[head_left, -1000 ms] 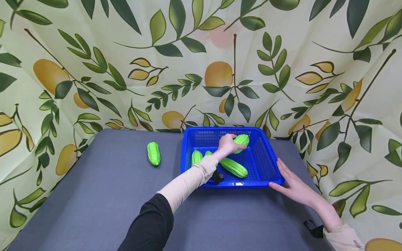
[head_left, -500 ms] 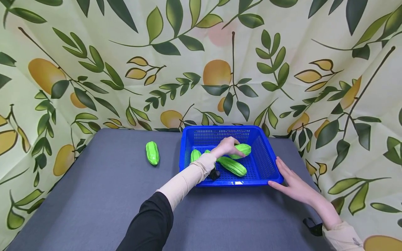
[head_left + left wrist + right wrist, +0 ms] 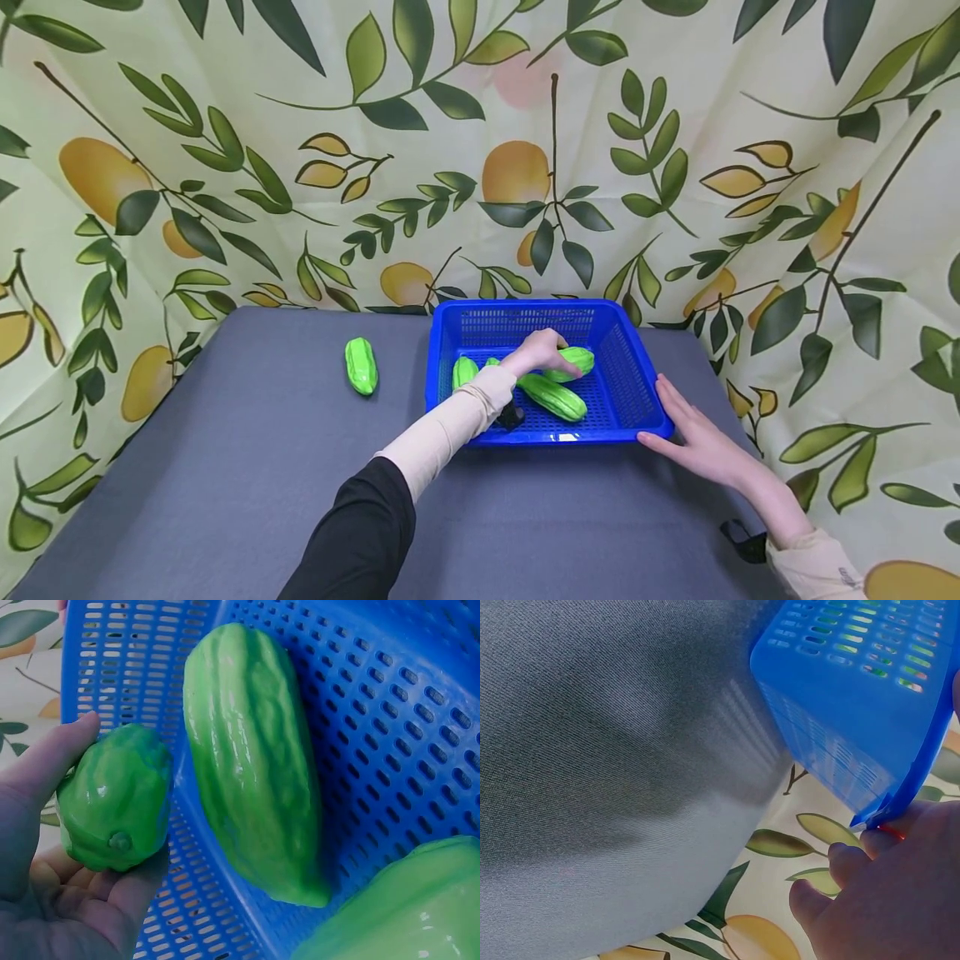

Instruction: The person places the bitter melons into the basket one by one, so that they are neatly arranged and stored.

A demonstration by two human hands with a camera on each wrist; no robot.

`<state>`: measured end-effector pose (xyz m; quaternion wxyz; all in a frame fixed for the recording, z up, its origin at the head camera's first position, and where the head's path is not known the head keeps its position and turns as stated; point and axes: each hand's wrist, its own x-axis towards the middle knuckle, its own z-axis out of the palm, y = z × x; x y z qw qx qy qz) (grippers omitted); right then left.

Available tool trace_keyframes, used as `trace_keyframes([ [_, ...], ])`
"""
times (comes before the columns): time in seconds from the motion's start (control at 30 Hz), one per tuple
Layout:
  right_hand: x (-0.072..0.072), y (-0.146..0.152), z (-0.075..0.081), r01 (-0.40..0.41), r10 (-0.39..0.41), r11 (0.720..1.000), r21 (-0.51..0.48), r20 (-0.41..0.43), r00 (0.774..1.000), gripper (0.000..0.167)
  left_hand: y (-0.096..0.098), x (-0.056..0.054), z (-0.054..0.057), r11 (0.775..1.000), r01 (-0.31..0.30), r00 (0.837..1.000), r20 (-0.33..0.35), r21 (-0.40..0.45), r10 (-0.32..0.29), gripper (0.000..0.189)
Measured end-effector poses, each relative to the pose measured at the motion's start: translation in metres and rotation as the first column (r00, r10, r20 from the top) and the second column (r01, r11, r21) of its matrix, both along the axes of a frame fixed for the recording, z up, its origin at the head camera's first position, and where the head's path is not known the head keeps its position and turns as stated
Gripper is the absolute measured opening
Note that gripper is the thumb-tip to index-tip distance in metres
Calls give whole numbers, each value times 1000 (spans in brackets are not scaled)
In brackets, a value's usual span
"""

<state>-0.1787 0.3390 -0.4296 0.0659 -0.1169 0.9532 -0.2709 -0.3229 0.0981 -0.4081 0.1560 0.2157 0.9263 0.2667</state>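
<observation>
My left hand (image 3: 542, 350) reaches into the blue perforated basket (image 3: 585, 436) and grips a green ridged bitter melon (image 3: 577, 362), thumb on one side and fingers round the other. In the left wrist view that bitter melon (image 3: 112, 799) shows its stem end, and a longer bitter melon (image 3: 251, 765) lies on the basket floor beside it. Another bitter melon (image 3: 464, 371) lies at the basket's left, partly hidden by my sleeve. My right hand (image 3: 697, 437) rests against the basket's front right corner, fingers extended along the side and thumb at the front rim.
One bitter melon (image 3: 362, 367) lies on the grey table (image 3: 262, 467) left of the basket. A patterned curtain (image 3: 517, 167) with leaves and fruit hangs behind the table and along its sides. A black strap (image 3: 742, 542) shows near my right wrist.
My left hand has lowered the bitter melon from near the basket's back wall to close over the basket floor. My right hand stays at the corner, and the head view has shifted slightly.
</observation>
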Motion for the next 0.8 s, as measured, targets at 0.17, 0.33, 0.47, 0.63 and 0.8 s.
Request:
trace_keyframes([
  [0.17,1,0,-1,6,-6,1000,8,-6,1000,94,6,-12,-14,999,1,999,37,-35,0,33],
  [0.33,1,0,0,16,-16,1000,10,4,1000,94,11,-21,-25,999,-19,999,37,-40,20,34],
  [0.47,0,0,0,18,-19,1000,8,7,1000,94,12,-12,-16,996,-66,997,32,-52,68,43],
  [0.63,0,0,-1,17,-17,1000,10,1,1000,93,15,-1,-10,989,-128,992,-22,-76,127,46],
  [0.8,1,0,0,18,-18,1000,9,7,1000,93,17,6,-8,983,-135,989,35,-123,141,45],
])
